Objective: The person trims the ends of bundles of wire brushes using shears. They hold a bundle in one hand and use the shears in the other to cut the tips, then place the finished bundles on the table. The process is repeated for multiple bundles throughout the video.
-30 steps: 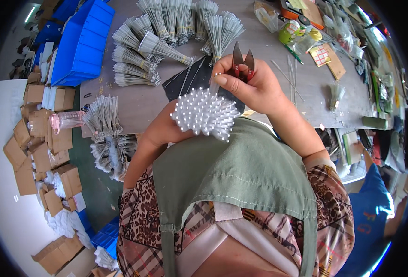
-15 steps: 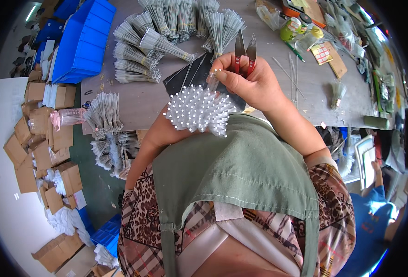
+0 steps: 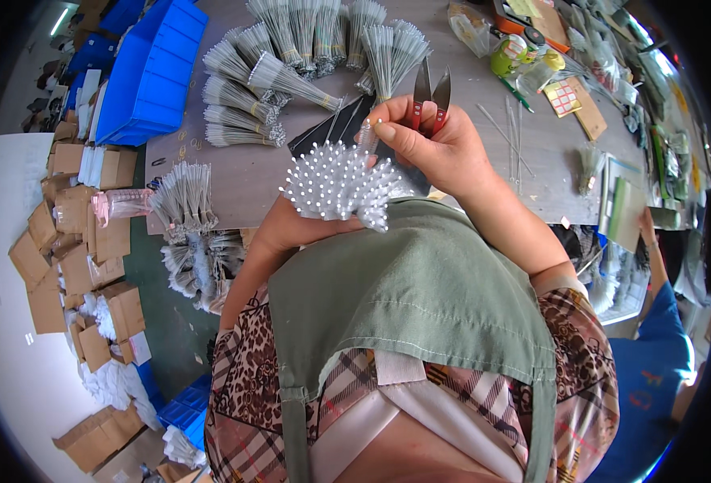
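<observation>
A bundle of thin wire brushes [image 3: 341, 183] with white-dotted tips rests in my left hand [image 3: 323, 229], its tips facing up at me. The bundle hides most of that hand's fingers. Just above it, my right hand [image 3: 432, 143] pinches the tip end of a single thin brush [image 3: 366, 138] between thumb and forefinger. Red-handled scissors [image 3: 442, 101] also sit in the right hand, their blades pointing away and apart. Beneath the hands lies a dark sheet [image 3: 311, 137] with a few thin wires on it.
Several banded bundles of brushes [image 3: 291, 84] cover the far left of the grey table [image 3: 468, 88]. A blue bin [image 3: 150, 76] stands beyond its left edge, above cardboard boxes [image 3: 74, 270]. More brushes [image 3: 185, 197] lie at the left corner. At right, a co-worker's arm [image 3: 655, 249] reaches toward a flat panel [image 3: 622, 205].
The brush bundle in my left hand has tilted and risen slightly. My right hand keeps its pinch and the scissors. At right, the co-worker's arm and panel have moved up toward the table's edge.
</observation>
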The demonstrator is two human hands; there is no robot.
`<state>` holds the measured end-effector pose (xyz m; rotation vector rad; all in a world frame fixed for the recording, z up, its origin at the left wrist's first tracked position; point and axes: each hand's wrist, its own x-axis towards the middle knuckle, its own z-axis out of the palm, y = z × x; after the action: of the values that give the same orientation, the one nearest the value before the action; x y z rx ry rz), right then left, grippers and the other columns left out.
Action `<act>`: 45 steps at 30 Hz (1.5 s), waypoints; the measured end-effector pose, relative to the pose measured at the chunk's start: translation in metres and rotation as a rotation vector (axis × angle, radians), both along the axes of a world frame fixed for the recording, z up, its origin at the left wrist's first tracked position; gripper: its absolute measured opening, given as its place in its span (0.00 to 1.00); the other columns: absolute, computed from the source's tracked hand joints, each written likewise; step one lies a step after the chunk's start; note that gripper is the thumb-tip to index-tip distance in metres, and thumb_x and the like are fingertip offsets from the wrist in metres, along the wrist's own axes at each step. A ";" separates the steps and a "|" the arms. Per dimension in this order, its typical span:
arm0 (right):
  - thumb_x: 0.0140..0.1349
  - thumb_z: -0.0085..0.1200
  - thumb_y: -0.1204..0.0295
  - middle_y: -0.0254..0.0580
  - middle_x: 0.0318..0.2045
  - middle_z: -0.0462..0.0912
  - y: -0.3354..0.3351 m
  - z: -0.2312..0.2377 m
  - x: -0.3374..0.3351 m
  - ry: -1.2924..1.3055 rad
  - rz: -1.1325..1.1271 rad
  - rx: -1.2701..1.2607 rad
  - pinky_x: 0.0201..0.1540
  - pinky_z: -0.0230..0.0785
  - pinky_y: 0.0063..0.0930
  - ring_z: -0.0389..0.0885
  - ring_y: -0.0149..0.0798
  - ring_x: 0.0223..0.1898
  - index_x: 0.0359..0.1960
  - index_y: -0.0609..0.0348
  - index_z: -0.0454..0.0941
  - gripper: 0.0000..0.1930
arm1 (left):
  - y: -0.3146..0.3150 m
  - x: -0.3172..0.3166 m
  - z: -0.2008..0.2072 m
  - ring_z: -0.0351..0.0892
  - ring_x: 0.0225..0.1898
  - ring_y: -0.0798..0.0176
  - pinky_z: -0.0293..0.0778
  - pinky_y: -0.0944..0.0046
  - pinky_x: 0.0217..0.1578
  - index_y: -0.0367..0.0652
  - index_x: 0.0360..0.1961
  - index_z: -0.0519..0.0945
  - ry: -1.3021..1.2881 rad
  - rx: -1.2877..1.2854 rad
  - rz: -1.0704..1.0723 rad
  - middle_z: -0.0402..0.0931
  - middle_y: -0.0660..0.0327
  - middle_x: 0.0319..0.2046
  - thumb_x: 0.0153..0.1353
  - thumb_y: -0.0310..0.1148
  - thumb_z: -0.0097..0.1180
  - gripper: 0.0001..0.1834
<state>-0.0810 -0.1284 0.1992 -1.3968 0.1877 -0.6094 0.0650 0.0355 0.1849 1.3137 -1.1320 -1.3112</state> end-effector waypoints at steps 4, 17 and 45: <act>0.61 0.50 0.73 0.29 0.25 0.78 -0.001 0.004 0.000 -0.005 -0.025 -0.018 0.20 0.55 0.12 0.65 0.18 0.19 0.39 0.64 0.76 0.08 | 0.001 0.002 -0.003 0.73 0.46 0.59 0.67 0.61 0.48 0.46 0.62 0.57 0.065 0.027 0.020 0.72 0.55 0.43 0.44 0.25 0.66 0.43; 0.58 0.53 0.77 0.41 0.29 0.79 -0.018 0.001 0.006 0.013 0.062 -0.133 0.31 0.73 0.22 0.79 0.33 0.27 0.36 0.69 0.75 0.07 | -0.007 0.003 0.003 0.75 0.46 0.61 0.70 0.61 0.48 0.40 0.56 0.64 0.152 0.040 0.014 0.74 0.58 0.43 0.45 0.27 0.66 0.36; 0.46 0.53 0.81 0.47 0.27 0.76 -0.029 0.009 0.021 0.068 -0.437 -0.928 0.29 0.70 0.35 0.77 0.50 0.29 0.32 0.61 0.71 0.10 | -0.005 0.019 -0.020 0.70 0.35 0.64 0.68 0.64 0.36 0.43 0.56 0.64 0.329 -0.170 0.037 0.68 0.58 0.33 0.48 0.32 0.65 0.34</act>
<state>-0.0599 -0.1570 0.2080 -2.3011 0.2868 -1.0895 0.0842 0.0303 0.1649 0.9494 -0.9605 -1.3163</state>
